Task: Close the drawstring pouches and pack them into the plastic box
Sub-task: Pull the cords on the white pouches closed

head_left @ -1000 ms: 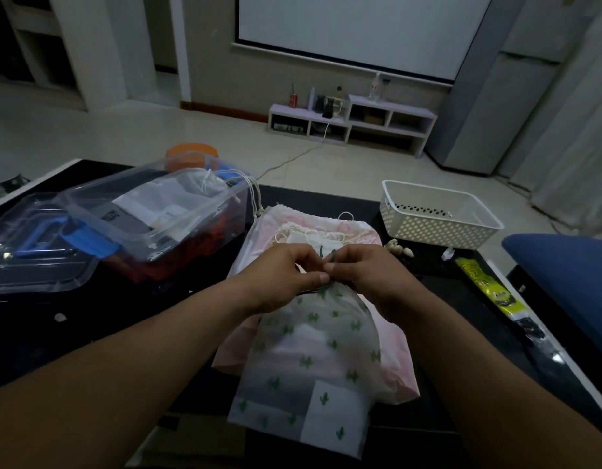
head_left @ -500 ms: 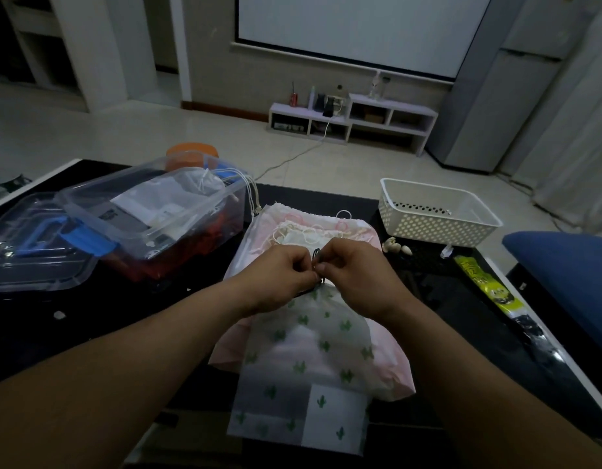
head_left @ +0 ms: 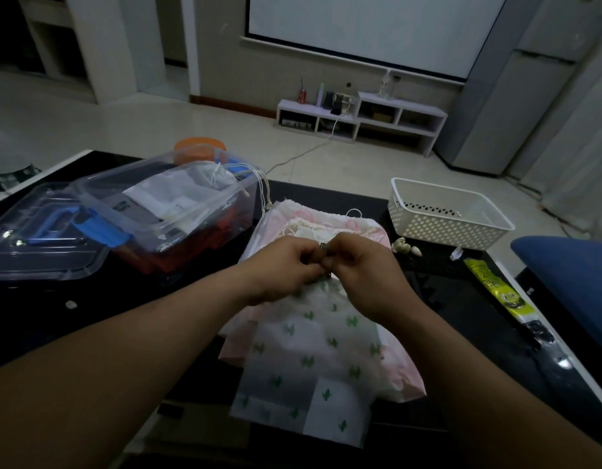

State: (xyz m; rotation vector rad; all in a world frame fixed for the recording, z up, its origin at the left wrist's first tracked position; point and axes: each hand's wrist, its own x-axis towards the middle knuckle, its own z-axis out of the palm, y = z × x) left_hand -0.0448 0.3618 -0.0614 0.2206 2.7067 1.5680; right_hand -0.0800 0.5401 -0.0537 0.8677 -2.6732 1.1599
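Head view: your left hand [head_left: 286,269] and right hand [head_left: 360,265] meet, fingers curled, both pinching the drawstring [head_left: 324,246] at the neck of the cactus pouch [head_left: 313,353].
Risk: pull unevenly and the cord may slip from one pinch, and the neck would gape.
Pouch: translucent white, green cactus print, flat on a pink pouch [head_left: 399,374] on the worktop [head_left: 445,299], just right of the plastic box [head_left: 177,211].
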